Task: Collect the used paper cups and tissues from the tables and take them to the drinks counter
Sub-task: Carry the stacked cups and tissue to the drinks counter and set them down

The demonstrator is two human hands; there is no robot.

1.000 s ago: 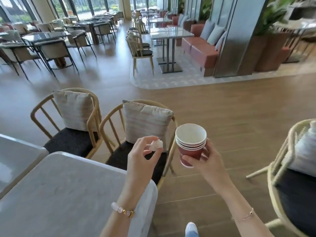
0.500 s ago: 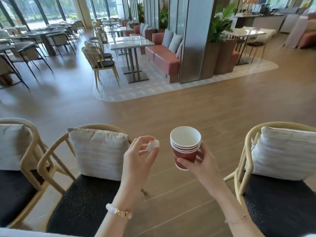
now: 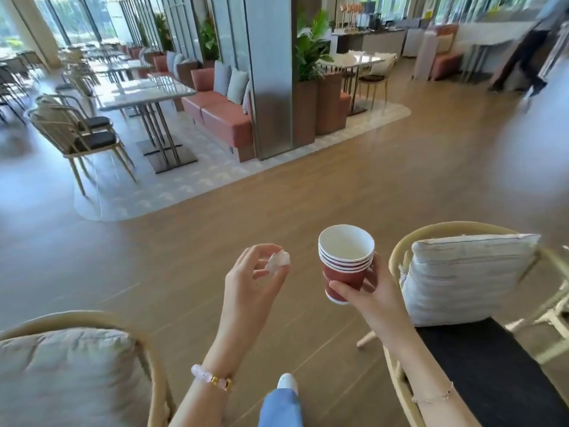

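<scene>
The crumpled white tissue (image 3: 278, 262) sits in the left hand (image 3: 246, 291), just left of the stack of red paper cups (image 3: 346, 266) in the right hand (image 3: 378, 298). A cushioned pale wooden chair (image 3: 486, 374) stands on the floor right of the cups, and a second cushioned wooden chair (image 3: 80, 316) at lower left. The dark drinks bench (image 3: 378, 41) lies far behind, beyond the mirrored steel pillar (image 3: 271, 87).

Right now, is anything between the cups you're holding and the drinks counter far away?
Mostly open wooden floor. Near the drinks counter, a table stands in the straight line from the paper cups in the right hand.

Wooden floor (image 3: 308, 186), rattan chairs (image 3: 83, 140), coral banquette (image 3: 221, 115), mirrored pillar (image 3: 271, 75), tall windows (image 3: 77, 16).
</scene>
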